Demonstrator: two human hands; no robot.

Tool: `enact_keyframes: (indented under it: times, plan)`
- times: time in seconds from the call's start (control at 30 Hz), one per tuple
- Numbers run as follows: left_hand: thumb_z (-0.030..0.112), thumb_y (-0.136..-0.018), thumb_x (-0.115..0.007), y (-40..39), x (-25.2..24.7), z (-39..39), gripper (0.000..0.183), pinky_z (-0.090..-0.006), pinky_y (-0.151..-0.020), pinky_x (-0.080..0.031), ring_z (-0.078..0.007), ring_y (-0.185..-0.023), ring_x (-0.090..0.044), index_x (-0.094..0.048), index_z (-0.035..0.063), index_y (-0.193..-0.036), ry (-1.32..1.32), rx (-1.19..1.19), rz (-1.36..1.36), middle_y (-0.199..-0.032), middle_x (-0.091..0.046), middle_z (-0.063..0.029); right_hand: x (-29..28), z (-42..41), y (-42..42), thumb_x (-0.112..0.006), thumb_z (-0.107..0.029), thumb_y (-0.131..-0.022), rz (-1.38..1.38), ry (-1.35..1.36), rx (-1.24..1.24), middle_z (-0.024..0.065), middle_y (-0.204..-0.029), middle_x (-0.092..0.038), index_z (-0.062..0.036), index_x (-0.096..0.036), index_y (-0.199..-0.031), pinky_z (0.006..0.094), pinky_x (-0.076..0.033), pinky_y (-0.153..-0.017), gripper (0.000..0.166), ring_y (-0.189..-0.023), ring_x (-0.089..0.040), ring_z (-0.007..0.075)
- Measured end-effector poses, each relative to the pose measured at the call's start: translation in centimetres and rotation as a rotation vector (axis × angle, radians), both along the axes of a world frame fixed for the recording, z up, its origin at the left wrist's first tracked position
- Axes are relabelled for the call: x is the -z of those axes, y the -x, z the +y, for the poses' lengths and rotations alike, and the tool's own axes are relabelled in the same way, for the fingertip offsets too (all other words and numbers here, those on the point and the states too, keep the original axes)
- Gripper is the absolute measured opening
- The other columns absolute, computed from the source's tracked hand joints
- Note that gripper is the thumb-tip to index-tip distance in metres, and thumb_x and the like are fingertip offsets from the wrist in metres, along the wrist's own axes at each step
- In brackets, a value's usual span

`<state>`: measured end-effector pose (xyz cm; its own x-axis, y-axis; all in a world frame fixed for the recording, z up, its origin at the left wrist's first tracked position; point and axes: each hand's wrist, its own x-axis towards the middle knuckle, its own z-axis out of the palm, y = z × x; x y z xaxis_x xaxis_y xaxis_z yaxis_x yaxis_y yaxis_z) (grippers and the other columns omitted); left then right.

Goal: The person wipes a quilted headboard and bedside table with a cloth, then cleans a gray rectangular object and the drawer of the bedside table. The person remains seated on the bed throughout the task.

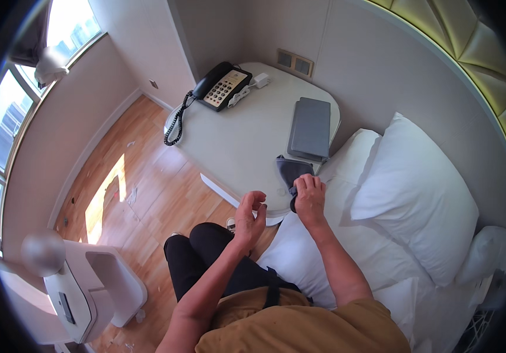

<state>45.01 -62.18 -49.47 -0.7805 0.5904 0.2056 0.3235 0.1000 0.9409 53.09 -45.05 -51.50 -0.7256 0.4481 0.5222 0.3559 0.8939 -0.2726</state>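
Observation:
My right hand point(310, 202) grips a dark grey cloth point(294, 170) at the near right edge of the bedside table point(235, 141). Part of the cloth spreads over the tabletop, and the rest is hidden under my fingers. To the left, my left hand point(251, 218) hovers before the table's front edge with fingers curled and apart, holding nothing. A flat grey box point(310, 128) lies just beyond the cloth, near the table's right side.
A black corded telephone point(223, 86) and a white charger with cable point(260, 80) occupy the table's far left. White pillows point(416, 203) lie on the bed to my right. A white moulded unit point(89, 291) stands on the wooden floor point(156, 203) at left, below windows point(8, 123).

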Motion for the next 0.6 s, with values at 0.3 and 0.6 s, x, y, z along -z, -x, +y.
enact_keyframes:
  times: [0.3, 0.6]
  plan:
    - [0.014, -0.085, -0.07, 5.7, -2.4, 8.9, 0.041, -0.0362, -0.078, -0.051, -0.024, -0.087, -0.061, -0.053, 0.0021, -0.12, 0.109, 0.0, 0.049, -0.107, -0.059, -0.0153, 1.2, 0.7, 3.6, -0.062, -0.004, -0.074, 0.064, -0.033, 0.03, 0.0068, -0.092, -0.051, -0.0106, -0.057, -0.089, 0.041, -0.041, -0.078, 0.017, -0.091, -0.05, 0.0281]
    - [0.057, -0.075, -0.074, 9.3, -2.6, 19.4, 0.093, -0.0443, -0.102, -0.044, -0.0378, -0.122, -0.053, -0.042, -0.0063, -0.135, 0.551, 0.06, 0.073, -0.13, -0.053, -0.0262, 0.8, 0.2, 4.3, -0.061, -0.007, -0.077, 0.056, 0.046, 0.039, 0.008, -0.09, -0.05, -0.0103, -0.058, -0.09, 0.042, -0.04, -0.075, 0.013, -0.086, -0.05, 0.029]
